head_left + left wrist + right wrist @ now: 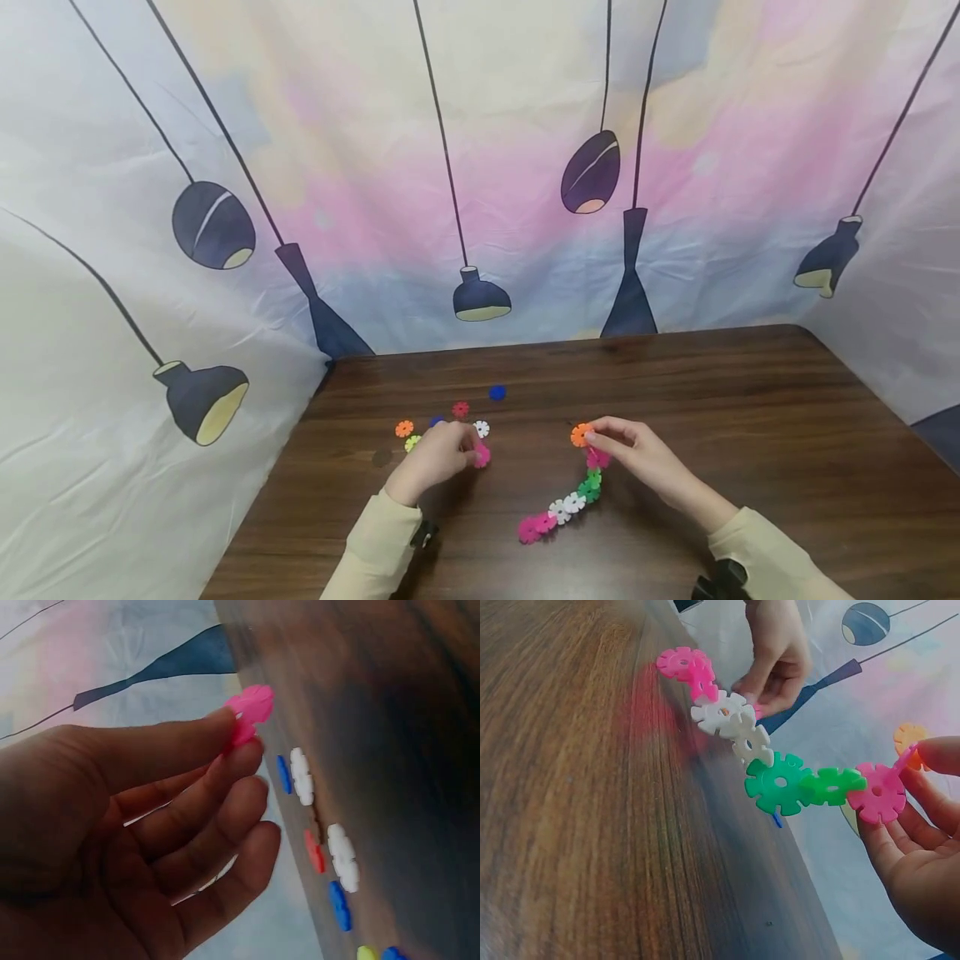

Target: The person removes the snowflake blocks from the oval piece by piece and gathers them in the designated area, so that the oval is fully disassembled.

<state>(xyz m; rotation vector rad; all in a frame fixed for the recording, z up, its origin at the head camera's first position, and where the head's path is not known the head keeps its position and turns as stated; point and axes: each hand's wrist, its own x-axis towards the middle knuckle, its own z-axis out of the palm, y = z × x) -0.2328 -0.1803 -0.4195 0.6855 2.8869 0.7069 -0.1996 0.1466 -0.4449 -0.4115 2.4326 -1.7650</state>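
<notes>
A pink snowflake disc is pinched between the thumb and forefinger of my left hand; its other fingers are loosely bent in the left wrist view. My right hand holds one end of a chain of interlocked snowflake discs, thumb and fingers on its pink and orange end. From the orange disc the chain runs through pink, green and white to pink discs at the far end. In the head view it curves down and to the left. The right fingertips partly cover the orange disc.
Loose discs lie around my left hand: orange, yellow, red, white, blue and a dark brown one. The brown wooden table meets a printed cloth backdrop behind.
</notes>
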